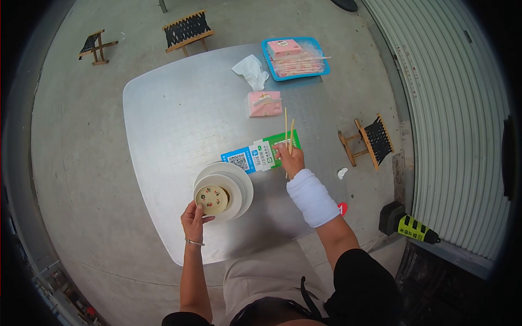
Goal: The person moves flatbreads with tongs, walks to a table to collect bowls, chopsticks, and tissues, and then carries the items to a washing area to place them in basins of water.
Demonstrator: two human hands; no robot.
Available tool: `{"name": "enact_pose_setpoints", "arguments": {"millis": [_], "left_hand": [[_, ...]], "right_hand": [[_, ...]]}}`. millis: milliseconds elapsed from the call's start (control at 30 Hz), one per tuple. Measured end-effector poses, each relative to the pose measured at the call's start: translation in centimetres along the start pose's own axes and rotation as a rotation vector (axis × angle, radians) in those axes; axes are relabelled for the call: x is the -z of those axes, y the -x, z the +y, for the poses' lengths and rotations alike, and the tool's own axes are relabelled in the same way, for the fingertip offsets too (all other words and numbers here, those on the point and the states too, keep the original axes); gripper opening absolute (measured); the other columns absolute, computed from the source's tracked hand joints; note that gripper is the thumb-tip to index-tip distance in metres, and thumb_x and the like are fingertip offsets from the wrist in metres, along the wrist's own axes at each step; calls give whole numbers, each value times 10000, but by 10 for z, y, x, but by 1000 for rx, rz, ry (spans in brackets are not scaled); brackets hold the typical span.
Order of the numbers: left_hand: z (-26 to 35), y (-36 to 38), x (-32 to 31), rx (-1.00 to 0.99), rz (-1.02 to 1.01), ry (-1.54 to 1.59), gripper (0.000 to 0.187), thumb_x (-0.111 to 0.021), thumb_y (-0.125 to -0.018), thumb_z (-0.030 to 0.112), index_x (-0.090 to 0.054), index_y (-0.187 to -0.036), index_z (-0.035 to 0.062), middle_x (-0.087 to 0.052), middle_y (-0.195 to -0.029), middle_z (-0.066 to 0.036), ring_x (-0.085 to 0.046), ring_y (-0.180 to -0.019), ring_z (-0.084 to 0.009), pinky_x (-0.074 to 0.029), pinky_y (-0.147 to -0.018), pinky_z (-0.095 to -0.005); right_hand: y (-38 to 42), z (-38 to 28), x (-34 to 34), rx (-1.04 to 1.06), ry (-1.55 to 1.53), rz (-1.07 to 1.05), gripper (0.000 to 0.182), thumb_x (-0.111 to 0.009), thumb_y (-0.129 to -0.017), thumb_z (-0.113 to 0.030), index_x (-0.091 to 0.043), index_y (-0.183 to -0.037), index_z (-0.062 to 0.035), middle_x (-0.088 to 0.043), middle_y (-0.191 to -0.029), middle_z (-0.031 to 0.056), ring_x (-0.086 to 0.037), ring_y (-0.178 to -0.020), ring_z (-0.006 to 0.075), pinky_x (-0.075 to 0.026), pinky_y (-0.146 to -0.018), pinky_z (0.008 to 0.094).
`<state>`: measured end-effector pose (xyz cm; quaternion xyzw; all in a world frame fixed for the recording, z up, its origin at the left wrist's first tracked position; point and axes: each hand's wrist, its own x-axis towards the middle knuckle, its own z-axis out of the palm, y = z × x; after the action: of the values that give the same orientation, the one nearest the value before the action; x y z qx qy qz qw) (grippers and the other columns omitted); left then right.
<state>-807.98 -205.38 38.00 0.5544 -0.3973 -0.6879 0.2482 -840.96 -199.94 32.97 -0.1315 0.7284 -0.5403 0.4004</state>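
My left hand (193, 220) grips the rim of a small cream dish (211, 200) with a red and green pattern. The dish is over a white bowl (234, 196), which sits on larger white plates (247, 190) near the table's front edge. In my right hand (291, 162) is a pair of wooden chopsticks (289, 130), pointing away from me above a blue, white and green payment-code card (260, 156). A white towel-like band (312, 196) covers my right wrist and forearm.
Farther back on the metal table (168, 108) are a pink tissue pack (265, 104), a crumpled white tissue (252, 72) and a blue basket (325, 69) of wrapped packets. Folding stools (187, 31) stand around. A black and yellow post (410, 224) lies at the right.
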Motion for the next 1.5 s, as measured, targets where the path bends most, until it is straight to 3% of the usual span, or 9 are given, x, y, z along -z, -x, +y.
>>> {"name": "enact_pose_setpoints", "arguments": {"millis": [133, 333, 533, 733, 933, 1267, 1333, 1467, 1500], "left_hand": [[1, 5, -22, -29, 92, 33, 310, -517, -912, 182, -535, -1142, -23, -635, -946, -113, -651, -782, -172, -584, -584, -266], [-19, 20, -50, -15, 277, 143, 296, -502, -912, 159, -525, -1132, -38, -626, -968, -126, -652, -805, -190, -593, -593, -291], [-23, 34, -64, -2, 383, 198, 283, -498, -916, 162, -527, -1118, -34, -624, -977, -128, -651, -815, -191, -590, -586, -280], [-26, 30, -68, -20, 429, 216, 274, -492, -918, 156, -528, -1117, -29, -623, -979, -126, -650, -817, -191, -587, -583, -276], [-27, 30, -69, -9, 441, 211, 275, -499, -917, 165, -532, -1109, -30, -623, -973, -117, -649, -809, -187, -588, -593, -280], [-32, 30, -64, 0, 427, 215, 276, -486, -920, 145, -518, -1129, -32, -613, -1002, -125, -647, -837, -198, -591, -605, -287], [-31, 31, -63, 10, 436, 208, 277, -485, -921, 144, -516, -1131, -33, -611, -1008, -125, -647, -842, -201, -591, -608, -288], [-25, 34, -63, 3, 406, 205, 280, -469, -930, 144, -504, -1146, -31, -611, -1010, -124, -647, -853, -202, -589, -625, -283], [-24, 35, -63, 14, 402, 199, 278, -467, -932, 141, -500, -1150, -29, -613, -1004, -123, -647, -852, -197, -587, -632, -280]], "right_hand": [[-143, -32, 61, 203, -1, 244, 159, -697, -746, -146, -692, -837, -16, -598, -659, 20, -522, -590, 94, -426, -561, 244], [-307, -106, 79, 266, 203, 320, 183, -698, -737, -134, -681, -864, -3, -651, -721, 74, -576, -562, 136, -469, -533, 272], [-376, -131, 61, 62, 421, 386, 267, -729, -719, -209, -660, -898, -23, -653, -732, 84, -604, -592, 169, -488, -563, 293], [-390, -125, 47, -91, 396, 347, 333, -724, -716, -279, -641, -903, -17, -662, -754, 116, -633, -640, 230, -504, -650, 346], [-402, -126, 45, -185, 275, 217, 462, -728, -711, -375, -631, -966, -2, -636, -883, 116, -609, -634, 183, -484, -551, 294], [-382, -128, 42, -188, 203, 316, 491, -752, -666, -462, -625, -912, -56, -624, -803, 65, -577, -629, 167, -458, -549, 301], [-362, -130, 58, -105, 31, 234, 498, -757, -656, -481, -623, -900, -68, -622, -785, 53, -571, -631, 163, -452, -548, 302], [-275, -122, 111, 105, -221, -62, 371, -753, -745, -297, -574, -956, -50, -593, -789, 4, -521, -585, 64, -249, -363, 152], [-248, -111, 128, 66, -157, -96, 452, -762, -732, -319, -582, -1044, -46, -621, -829, 5, -560, -632, 64, -278, -402, 165]]}}
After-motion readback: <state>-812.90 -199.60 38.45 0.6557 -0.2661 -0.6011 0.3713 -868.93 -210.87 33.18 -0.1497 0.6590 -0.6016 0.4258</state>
